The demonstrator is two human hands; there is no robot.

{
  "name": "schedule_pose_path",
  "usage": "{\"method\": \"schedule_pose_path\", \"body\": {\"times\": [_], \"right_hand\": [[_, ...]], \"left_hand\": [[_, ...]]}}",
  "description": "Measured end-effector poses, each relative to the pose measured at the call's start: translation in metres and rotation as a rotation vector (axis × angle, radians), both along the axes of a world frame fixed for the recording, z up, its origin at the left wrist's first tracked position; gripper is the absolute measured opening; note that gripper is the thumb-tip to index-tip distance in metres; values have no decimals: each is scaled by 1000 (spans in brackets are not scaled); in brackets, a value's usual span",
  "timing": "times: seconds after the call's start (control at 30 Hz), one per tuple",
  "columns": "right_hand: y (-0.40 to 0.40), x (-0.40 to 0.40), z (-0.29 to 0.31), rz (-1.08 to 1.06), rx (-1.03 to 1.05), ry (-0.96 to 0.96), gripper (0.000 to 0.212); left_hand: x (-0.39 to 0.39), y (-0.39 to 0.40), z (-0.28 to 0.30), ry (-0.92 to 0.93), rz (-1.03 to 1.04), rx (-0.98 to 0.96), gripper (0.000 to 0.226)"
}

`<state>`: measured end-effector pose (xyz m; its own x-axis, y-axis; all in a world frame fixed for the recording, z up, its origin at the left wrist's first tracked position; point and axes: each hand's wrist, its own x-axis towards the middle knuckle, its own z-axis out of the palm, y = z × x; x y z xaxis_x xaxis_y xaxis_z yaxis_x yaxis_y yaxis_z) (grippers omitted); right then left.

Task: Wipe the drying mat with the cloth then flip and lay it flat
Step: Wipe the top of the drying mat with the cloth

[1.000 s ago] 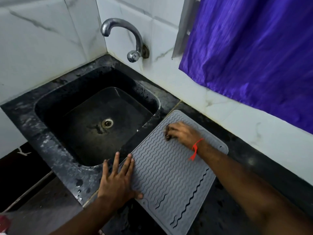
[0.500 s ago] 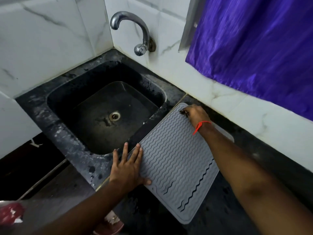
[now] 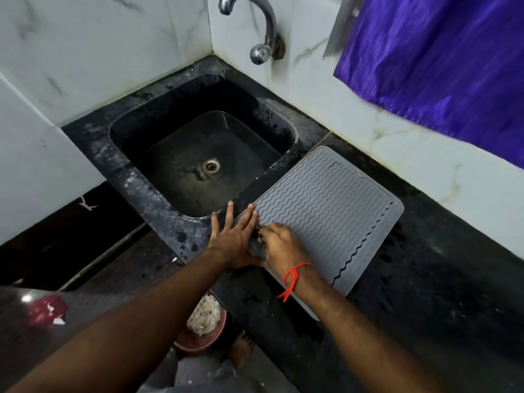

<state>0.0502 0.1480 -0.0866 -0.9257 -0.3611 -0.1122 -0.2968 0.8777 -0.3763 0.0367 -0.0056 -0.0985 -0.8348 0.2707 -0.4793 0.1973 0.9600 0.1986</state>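
On the black counter beside the sink, keep your flat, spread left hand pinning the drying mat while your right hand, curled round the dark cloth, wipes along the ridges.

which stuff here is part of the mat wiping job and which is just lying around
Part of the job:
drying mat
cloth, bunched under the right hand
left hand, flat on the mat's near corner

Just lying about:
sink
tap
purple curtain
red bowl on the floor
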Motion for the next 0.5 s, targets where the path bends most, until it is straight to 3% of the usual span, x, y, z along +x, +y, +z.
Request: {"method": "schedule_pose_path", "body": {"times": [0.17,0.3,0.5], "right_hand": [[7,0,13,2,-125,-205,29],[30,-39,23,-167,-79,-69,41],[-1,2,7,144,123,-44,30]], "left_hand": [[-1,-2,-5,-17,-33,-14,141],[-12,-14,0,-92,-93,5,143],[-20,-21,14,-164,-171,-51,140]]}}
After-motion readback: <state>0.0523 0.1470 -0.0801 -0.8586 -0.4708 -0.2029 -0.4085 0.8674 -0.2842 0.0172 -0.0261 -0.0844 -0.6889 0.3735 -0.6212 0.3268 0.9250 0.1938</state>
